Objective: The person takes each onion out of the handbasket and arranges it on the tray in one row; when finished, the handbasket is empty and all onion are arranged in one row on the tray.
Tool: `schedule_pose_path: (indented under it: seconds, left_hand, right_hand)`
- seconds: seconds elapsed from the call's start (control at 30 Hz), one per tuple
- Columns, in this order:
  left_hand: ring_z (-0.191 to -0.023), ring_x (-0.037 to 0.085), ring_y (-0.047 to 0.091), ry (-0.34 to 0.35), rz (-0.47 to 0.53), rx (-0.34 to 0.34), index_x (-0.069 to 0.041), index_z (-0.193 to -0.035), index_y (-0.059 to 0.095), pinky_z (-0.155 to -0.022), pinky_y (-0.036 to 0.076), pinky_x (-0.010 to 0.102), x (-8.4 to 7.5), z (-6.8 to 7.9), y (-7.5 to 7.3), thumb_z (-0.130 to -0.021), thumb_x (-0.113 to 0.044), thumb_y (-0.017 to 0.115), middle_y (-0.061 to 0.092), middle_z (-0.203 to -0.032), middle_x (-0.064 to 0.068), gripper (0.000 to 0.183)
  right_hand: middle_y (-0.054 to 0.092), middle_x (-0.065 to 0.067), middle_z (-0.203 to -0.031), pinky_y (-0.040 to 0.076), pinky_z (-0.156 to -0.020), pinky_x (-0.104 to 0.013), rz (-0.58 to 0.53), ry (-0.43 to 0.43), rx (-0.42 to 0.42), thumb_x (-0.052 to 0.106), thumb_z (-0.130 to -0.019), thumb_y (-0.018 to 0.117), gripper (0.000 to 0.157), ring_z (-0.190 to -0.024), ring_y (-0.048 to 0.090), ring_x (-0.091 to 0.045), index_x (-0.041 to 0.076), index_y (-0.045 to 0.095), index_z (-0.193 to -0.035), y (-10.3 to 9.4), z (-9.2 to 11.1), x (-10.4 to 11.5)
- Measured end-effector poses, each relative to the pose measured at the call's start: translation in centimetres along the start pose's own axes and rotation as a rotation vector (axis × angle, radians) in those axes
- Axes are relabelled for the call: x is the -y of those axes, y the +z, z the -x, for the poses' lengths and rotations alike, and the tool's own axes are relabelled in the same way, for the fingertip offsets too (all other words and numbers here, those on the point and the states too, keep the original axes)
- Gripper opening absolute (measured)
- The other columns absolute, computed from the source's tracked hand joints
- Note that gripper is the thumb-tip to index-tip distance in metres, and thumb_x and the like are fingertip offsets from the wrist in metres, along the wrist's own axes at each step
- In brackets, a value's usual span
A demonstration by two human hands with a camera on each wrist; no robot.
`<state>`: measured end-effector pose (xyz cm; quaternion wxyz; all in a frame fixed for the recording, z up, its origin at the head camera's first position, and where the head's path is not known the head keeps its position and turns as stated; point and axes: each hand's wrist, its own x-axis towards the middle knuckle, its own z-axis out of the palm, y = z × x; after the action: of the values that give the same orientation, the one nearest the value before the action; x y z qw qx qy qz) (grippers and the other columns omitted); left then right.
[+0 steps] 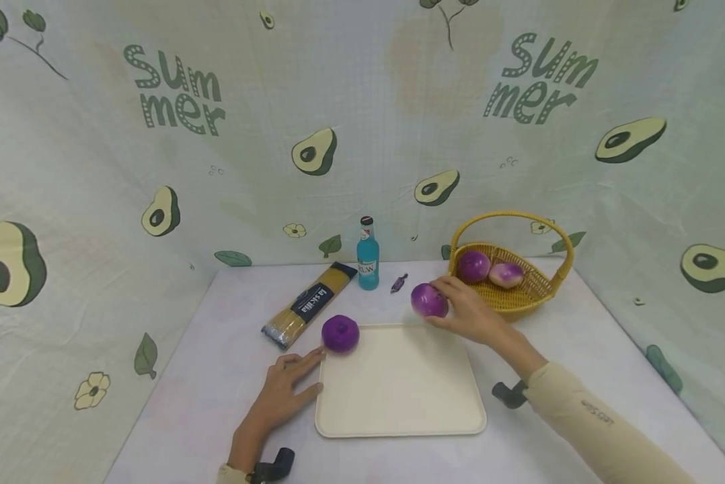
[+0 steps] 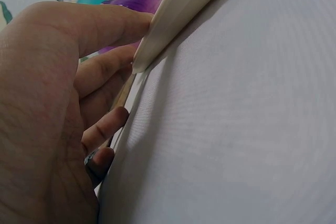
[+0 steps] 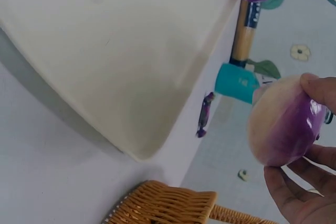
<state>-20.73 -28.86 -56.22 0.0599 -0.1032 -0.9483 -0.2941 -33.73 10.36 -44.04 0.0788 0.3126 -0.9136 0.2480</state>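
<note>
My right hand (image 1: 473, 312) grips a purple-and-white turnip (image 1: 429, 300) above the far right part of a cream tray (image 1: 401, 383). In the right wrist view, the thumb and fingertips hold the turnip (image 3: 286, 121) from its sides, its pale part facing the tray. My left hand (image 1: 285, 390) rests at the tray's left edge, with fingers extended. The left wrist view shows fingertips touching the tray's outer wall (image 2: 173, 19). Another purple turnip (image 1: 340, 334) sits in the tray's far left corner, close to the left fingertips.
A yellow wicker basket (image 1: 508, 306) with two purple-and-white turnips (image 1: 474, 266) stands at the back right. Behind the tray are a spaghetti pack (image 1: 308, 306), a blue bottle (image 1: 368, 259) and a small purple wrapped candy (image 1: 399, 283). Printed cloth (image 1: 362, 101) encloses the table.
</note>
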Motion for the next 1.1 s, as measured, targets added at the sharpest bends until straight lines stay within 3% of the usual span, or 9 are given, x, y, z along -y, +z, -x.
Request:
schedule_pose_path:
  seconds: [0.53, 1.1]
  left_hand:
    - [-0.128, 0.018, 0.040, -0.014, -0.008, 0.008, -0.034, -0.147, 0.050, -0.102, 0.031, 0.049, 0.2, -0.1, 0.1, -0.091, -0.046, 0.067, 0.043, -0.152, -0.018, 0.060]
    - [-0.128, 0.020, 0.040, -0.014, -0.012, -0.002, -0.034, -0.147, 0.050, -0.102, 0.031, 0.050, 0.1, -0.1, 0.1, -0.091, -0.046, 0.067, 0.044, -0.152, -0.018, 0.060]
  right_hand:
    - [0.054, -0.016, -0.136, 0.050, -0.096, -0.050, -0.022, -0.003, 0.021, 0.030, -0.081, 0.085, 0.071, -0.119, 0.058, -0.033, 0.000, 0.056, -0.138, 1.2, -0.2, 1.1]
    - [0.053, -0.018, -0.140, 0.047, -0.099, -0.051, -0.025, -0.026, 0.063, 0.030, -0.080, 0.086, 0.073, -0.124, 0.054, -0.036, 0.000, 0.055, -0.139, 2.4, -0.7, 2.2]
